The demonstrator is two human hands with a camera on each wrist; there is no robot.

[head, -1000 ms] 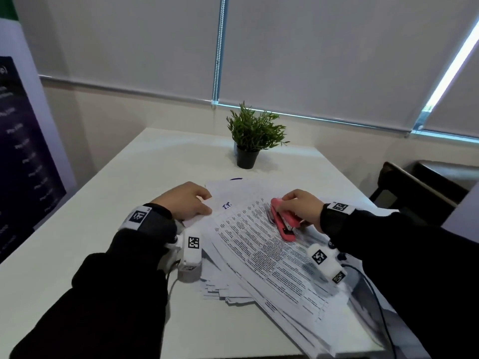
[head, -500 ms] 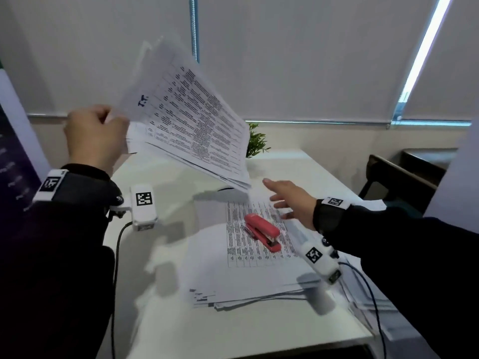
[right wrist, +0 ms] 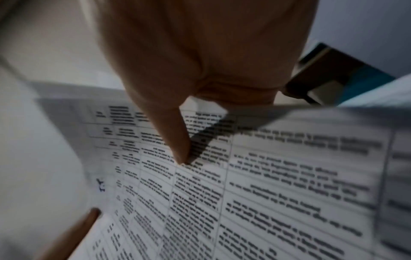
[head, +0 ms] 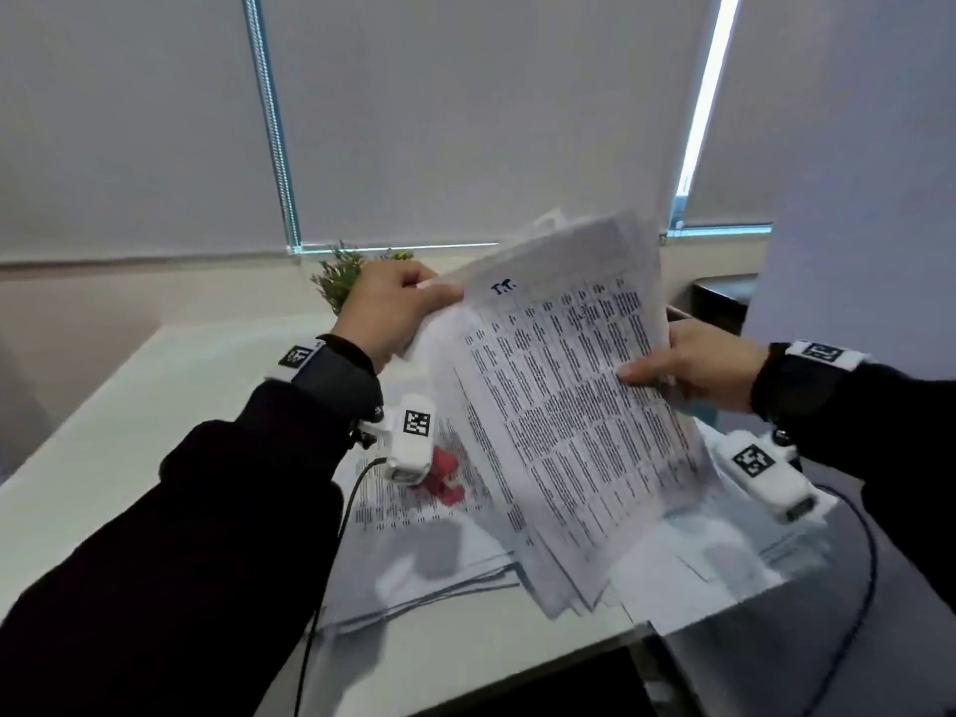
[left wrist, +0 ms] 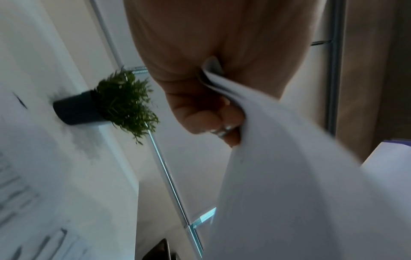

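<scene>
A thick sheaf of printed pages (head: 564, 406) is held up over the white table (head: 129, 416), tilted with its lower edge near the papers below. My left hand (head: 393, 313) grips its top left corner; in the left wrist view the fingers (left wrist: 213, 121) curl round the paper edge (left wrist: 278, 158). My right hand (head: 688, 364) pinches the right edge, thumb (right wrist: 177, 140) pressed on the printed sheet (right wrist: 278, 184). A red stapler (head: 439, 476) lies on the spread papers (head: 429, 556) on the table, partly hidden by my left wrist camera.
A small potted plant (head: 341, 274) (left wrist: 106, 105) stands at the back of the table by the blinds. A dark chair (head: 724, 297) sits to the right. Cables hang from both wrist cameras. The table's front edge (head: 465, 680) runs close below the papers.
My left hand lifted the sheaf off the pile, swung it left and brought it to the centre. My right hand let go of the stapler and took the sheaf's right edge.
</scene>
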